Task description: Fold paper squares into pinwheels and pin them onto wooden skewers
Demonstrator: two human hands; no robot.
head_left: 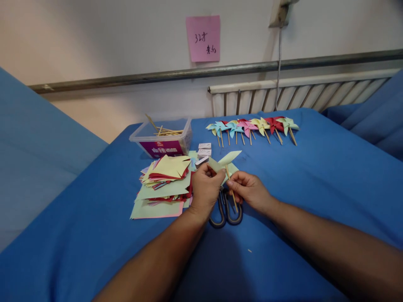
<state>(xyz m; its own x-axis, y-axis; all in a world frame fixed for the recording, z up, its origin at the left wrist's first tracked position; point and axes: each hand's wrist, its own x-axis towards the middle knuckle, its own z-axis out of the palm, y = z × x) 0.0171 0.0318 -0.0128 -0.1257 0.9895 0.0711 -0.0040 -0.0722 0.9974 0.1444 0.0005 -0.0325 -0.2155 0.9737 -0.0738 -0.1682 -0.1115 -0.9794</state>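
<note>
Pinwheel in hand: one pale green paper pinwheel [227,161] on a wooden stick [231,188], held up just above the blue cloth [315,188], in front of the person and between both hands.
Left hand [204,188]: closed in a loose fist, thumb and fingers pinching the pinwheel's left blade; back of the hand faces the camera, forearm coming in from the lower left.
Right hand [248,191]: fingers curled narrow around the stick, which runs down through the grip and pokes out below; forearm coming in from the lower right.
Scissors [226,212]: one pair, lying on the cloth right under the hands; only the two dark looped handles show.
Finished pinwheels [252,128]: one row at the far edge of the cloth, about eight by count, in yellow, light blue, pink, red and green, each on its own stick, overlapping so the count is not sure.
Paper squares [165,184]: one loose pile just left of the left hand, mostly pale green and yellow with red and pink between; too many to count.
Plastic box [162,138]: one clear tub behind the pile, holding spare sticks.
Small white boxes [204,150]: about three, stacked beside the tub.
Pink note [203,38]: one, stuck on the wall.
Radiator [299,94]: one, behind the table.
</note>
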